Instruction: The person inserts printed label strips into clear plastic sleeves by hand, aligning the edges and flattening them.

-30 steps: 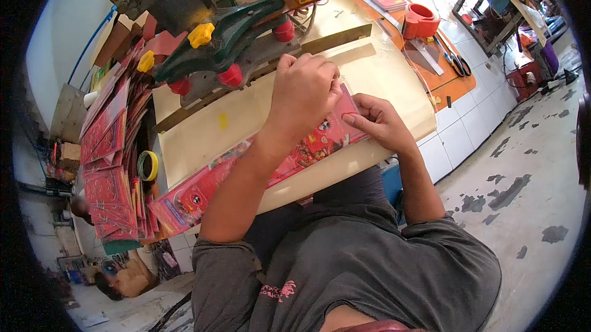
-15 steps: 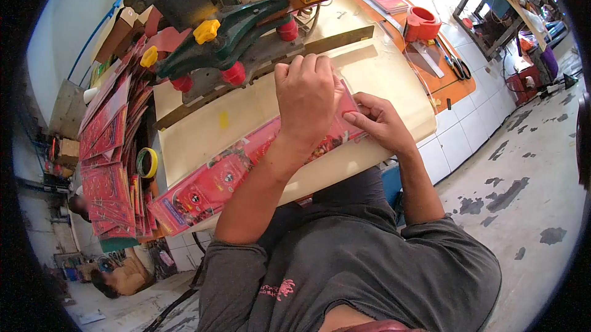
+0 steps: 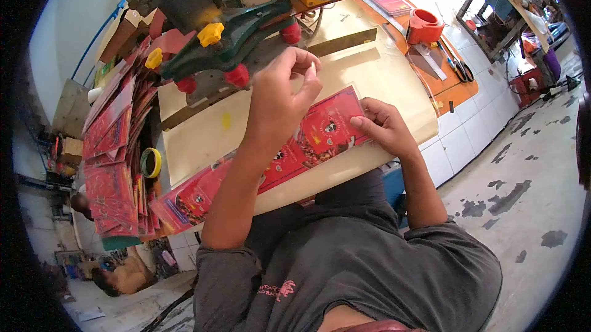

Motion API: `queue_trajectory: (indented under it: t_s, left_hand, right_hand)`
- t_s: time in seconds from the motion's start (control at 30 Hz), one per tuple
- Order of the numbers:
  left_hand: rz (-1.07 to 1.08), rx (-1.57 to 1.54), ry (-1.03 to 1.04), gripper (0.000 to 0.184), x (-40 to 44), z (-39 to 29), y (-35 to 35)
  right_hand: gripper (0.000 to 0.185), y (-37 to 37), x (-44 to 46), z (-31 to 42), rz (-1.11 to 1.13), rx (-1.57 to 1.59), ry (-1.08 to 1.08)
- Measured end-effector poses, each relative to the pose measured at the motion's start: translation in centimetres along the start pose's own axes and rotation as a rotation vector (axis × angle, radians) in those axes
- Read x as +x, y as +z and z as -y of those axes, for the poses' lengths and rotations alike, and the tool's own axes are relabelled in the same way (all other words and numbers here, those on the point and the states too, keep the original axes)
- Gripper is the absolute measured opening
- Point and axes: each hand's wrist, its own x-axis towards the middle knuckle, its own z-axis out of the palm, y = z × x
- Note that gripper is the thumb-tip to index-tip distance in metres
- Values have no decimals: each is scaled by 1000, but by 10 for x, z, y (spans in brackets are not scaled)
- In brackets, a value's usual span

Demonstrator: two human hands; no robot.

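Glossy red strip lying aslant on a cream work surface

The long, flat red strip (image 3: 329,127) is running diagonally along the near side of the cream work surface (image 3: 394,89); it is showing repeated printed panels with round black-and-white emblems and food-like pictures, its slick face catching the light; the right hand (image 3: 389,127) is gripping its far end, thumb on top and fingers curled at the edge; the left hand (image 3: 283,95) is hovering above the strip, thumb and forefinger bent close together, though whether they are pinching anything one cannot tell; beyond, a straight metal bar (image 3: 345,43) is lying beneath a dark green machine arm (image 3: 240,42) bearing lobed yellow knobs (image 3: 211,34); leftward, flat red printed pieces (image 3: 111,193) are leaning in overlapping layers beside a yellow-rimmed roll (image 3: 151,162)
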Motion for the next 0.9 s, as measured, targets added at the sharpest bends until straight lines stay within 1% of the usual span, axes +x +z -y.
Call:
queue_trajectory:
  t_s: [0.07, 0.1, 0.13, 0.2, 0.23, 0.27, 0.33, 0.4, 0.47, 0.53, 0.6, 0.63, 0.67, 0.73, 0.77, 0.8, 0.83, 0.87, 0.9]
  left_hand:
    - [46, -800, -314, 11, -10, -9, -3]
    - [85, -899, -342, 15, -14, -8, -10]
    - [86, -900, -345, 15, -20, -7, -18]
    - [1, -815, -276, 16, -34, -5, -39]
    - [-59, -788, -284, 17, -44, -5, -51]
    - [-118, -759, -293, 17, -57, -5, -65]
    - [-316, -661, -383, 16, -93, -1, -98]
    - [-524, -464, -427, 20, -128, 12, -137]
    - [-691, -603, -363, 22, -167, 36, -191]
    - [-942, -480, -367, 26, -210, 55, -252]
    - [-1081, -402, -411, 32, -270, 59, -318]
    - [-1150, -422, -314, 34, -329, 86, -374]
    - [-1216, -442, -216, 36, -381, 104, -411]
    - [-1464, -73, -285, 32, -405, 81, -419]
    - [-1528, 25, -227, 29, -452, 94, -448]
    - [-1588, 126, -170, 28, -458, 94, -454]
    - [-1591, 123, -173, 28, -466, 96, -454]
    - [-1790, 264, -271, 26, -476, 98, -451]
    - [-1982, 412, -373, 24, -475, 93, -444]
  right_hand:
    - [30, 2, 0, 5, -20, 53, 6]
    - [29, 3, 0, 7, -41, 102, 13]
    - [29, 2, 0, 2, -41, 104, 16]
    - [25, -7, 0, -12, -190, 97, -99]
    - [25, -12, -2, -11, -233, 130, -74]
    - [26, -16, -3, -6, -269, 120, -93]
    - [25, -42, -8, -12, -328, 171, -120]
    - [25, -54, -13, 10, -420, 274, -155]
    - [21, -89, -20, 5, -536, 260, -205]
    - [21, -116, -29, 16, -591, 230, -187]
    - [23, -150, -34, 17, -607, 219, -275]
    - [24, -158, -36, 22, -665, 231, -284]
    - [25, -168, -37, 25, -724, 243, -293]
    - [26, -210, -45, 16, -743, 258, -292]
    - [27, -227, -48, 13, -766, 276, -289]
    - [27, -235, -48, 14, -765, 272, -291]
    - [27, -242, -48, 15, -778, 265, -288]
    - [28, -250, -47, 16, -790, 258, -284]
    - [28, -272, -49, 10, -697, 281, -263]
